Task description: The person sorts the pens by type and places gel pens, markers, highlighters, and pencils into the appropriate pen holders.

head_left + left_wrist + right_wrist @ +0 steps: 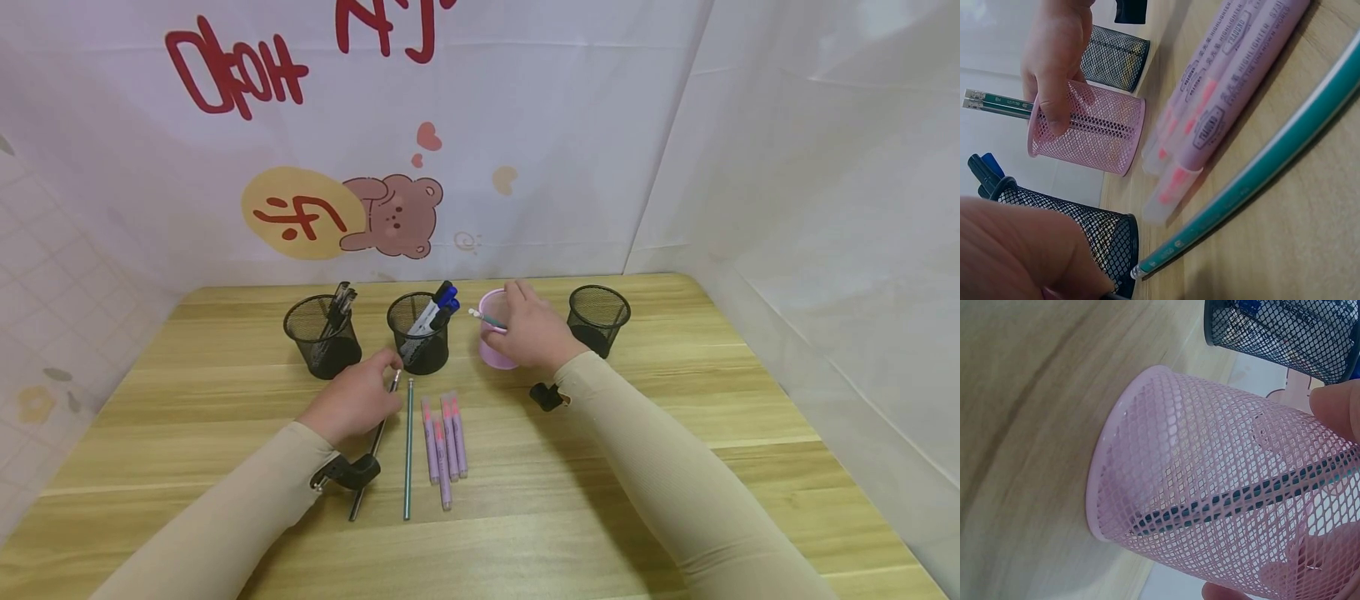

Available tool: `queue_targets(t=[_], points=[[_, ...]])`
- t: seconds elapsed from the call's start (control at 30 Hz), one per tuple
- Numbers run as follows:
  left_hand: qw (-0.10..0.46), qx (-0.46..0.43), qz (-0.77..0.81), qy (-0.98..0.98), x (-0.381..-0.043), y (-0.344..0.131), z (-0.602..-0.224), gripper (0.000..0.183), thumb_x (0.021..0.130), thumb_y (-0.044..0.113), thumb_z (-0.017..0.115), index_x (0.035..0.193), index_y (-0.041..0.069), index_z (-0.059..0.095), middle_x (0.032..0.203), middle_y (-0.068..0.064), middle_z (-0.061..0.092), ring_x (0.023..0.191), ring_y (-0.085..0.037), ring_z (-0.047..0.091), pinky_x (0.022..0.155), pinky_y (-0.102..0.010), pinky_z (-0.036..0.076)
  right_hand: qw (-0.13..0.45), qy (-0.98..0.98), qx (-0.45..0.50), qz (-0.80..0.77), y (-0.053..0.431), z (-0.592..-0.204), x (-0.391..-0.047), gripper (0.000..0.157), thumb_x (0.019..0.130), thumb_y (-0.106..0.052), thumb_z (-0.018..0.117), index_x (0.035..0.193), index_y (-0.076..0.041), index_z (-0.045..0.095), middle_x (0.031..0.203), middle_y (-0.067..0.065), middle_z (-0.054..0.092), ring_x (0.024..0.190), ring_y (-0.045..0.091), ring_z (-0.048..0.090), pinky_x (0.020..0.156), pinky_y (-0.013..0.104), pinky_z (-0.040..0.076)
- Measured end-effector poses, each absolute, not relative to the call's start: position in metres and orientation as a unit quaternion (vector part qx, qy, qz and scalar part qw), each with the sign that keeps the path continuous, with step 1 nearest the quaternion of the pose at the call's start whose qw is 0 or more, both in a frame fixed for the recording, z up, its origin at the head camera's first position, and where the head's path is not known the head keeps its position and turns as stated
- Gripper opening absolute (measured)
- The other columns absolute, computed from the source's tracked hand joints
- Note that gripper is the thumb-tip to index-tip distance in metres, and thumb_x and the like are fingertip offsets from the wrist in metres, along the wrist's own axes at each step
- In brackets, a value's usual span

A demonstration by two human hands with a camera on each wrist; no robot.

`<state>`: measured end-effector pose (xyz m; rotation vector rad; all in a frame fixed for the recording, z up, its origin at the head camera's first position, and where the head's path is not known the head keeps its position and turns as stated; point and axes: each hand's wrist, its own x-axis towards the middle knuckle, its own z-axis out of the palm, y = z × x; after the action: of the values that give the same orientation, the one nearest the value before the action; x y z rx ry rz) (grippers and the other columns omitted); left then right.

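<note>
My right hand (534,329) grips the rim of a pink mesh pen cup (1210,450), its thumb on the near side in the left wrist view. Inside the cup lean two green pencils (1007,104) with white erasers, the ends sticking out over the rim. My left hand (356,400) is low over the table, thumb and index finger pinching a dark pencil (378,433) near its eraser end. Next to it lies a green pencil (408,450). Several purple highlighters (1235,94) with clear caps lie side by side to the right of that pencil.
At the back left, a black mesh cup (300,321) holds black pens. Another black mesh cup (397,315), beside it, has markers with blue and black caps. A third black mesh cup (603,312) stands right of the pink one. The patterned cloth (562,167) hangs behind the table.
</note>
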<state>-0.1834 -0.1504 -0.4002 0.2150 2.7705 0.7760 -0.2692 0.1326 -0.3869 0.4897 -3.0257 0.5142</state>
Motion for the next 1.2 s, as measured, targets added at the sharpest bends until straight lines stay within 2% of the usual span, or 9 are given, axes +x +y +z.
queue_targets(t=[0.23, 0.5, 0.7, 0.93, 1.2], points=[[0.128, 0.072, 0.28, 0.949, -0.184, -0.149, -0.399, 0.051, 0.091, 0.015, 0.061, 0.141, 0.013, 0.052, 0.067, 0.0, 0.049, 0.053, -0.016, 0.047, 0.049, -0.03, 0.036, 0.019, -0.973, 0.159, 0.167, 0.133, -0.387, -0.27, 0.09, 0.093, -0.051, 0.067, 0.16, -0.001, 0.032, 0.162, 0.015, 0.039, 0.128, 0.044, 0.057, 0.107, 0.056, 0.055], [0.119, 0.076, 0.301, 0.943, -0.184, -0.149, -0.397, 0.048, 0.093, 0.016, 0.06, 0.14, 0.013, 0.051, 0.078, -0.004, 0.058, 0.057, -0.017, 0.05, 0.052, -0.032, 0.04, 0.023, -0.973, 0.158, 0.166, 0.133, -0.387, -0.27, 0.089, 0.093, -0.051, 0.067, 0.159, -0.002, 0.034, 0.16, 0.014, 0.041, 0.123, 0.044, 0.06, 0.103, 0.056, 0.057], [0.111, 0.073, 0.323, 0.937, -0.183, -0.147, -0.394, 0.047, 0.094, 0.016, 0.061, 0.14, 0.012, 0.05, 0.075, -0.003, 0.056, 0.055, -0.016, 0.048, 0.052, -0.031, 0.039, 0.022, -0.974, 0.158, 0.164, 0.132, -0.387, -0.269, 0.088, 0.093, -0.05, 0.068, 0.158, -0.002, 0.035, 0.159, 0.014, 0.042, 0.122, 0.043, 0.06, 0.104, 0.055, 0.056], [0.086, 0.071, 0.347, 0.931, -0.18, -0.145, -0.389, 0.049, 0.094, 0.014, 0.062, 0.141, 0.012, 0.047, 0.086, -0.007, 0.059, 0.061, -0.019, 0.053, 0.055, -0.032, 0.044, 0.021, -0.974, 0.158, 0.162, 0.133, -0.387, -0.269, 0.087, 0.094, -0.051, 0.067, 0.158, -0.002, 0.034, 0.16, 0.014, 0.041, 0.123, 0.043, 0.06, 0.106, 0.055, 0.055], [0.071, 0.072, 0.365, 0.926, -0.178, -0.145, -0.386, 0.05, 0.092, 0.012, 0.062, 0.14, 0.012, 0.047, 0.086, -0.007, 0.058, 0.059, -0.019, 0.053, 0.052, -0.031, 0.044, 0.02, -0.974, 0.158, 0.163, 0.133, -0.387, -0.269, 0.088, 0.094, -0.051, 0.067, 0.159, -0.002, 0.034, 0.162, 0.015, 0.04, 0.125, 0.044, 0.059, 0.107, 0.056, 0.055]])
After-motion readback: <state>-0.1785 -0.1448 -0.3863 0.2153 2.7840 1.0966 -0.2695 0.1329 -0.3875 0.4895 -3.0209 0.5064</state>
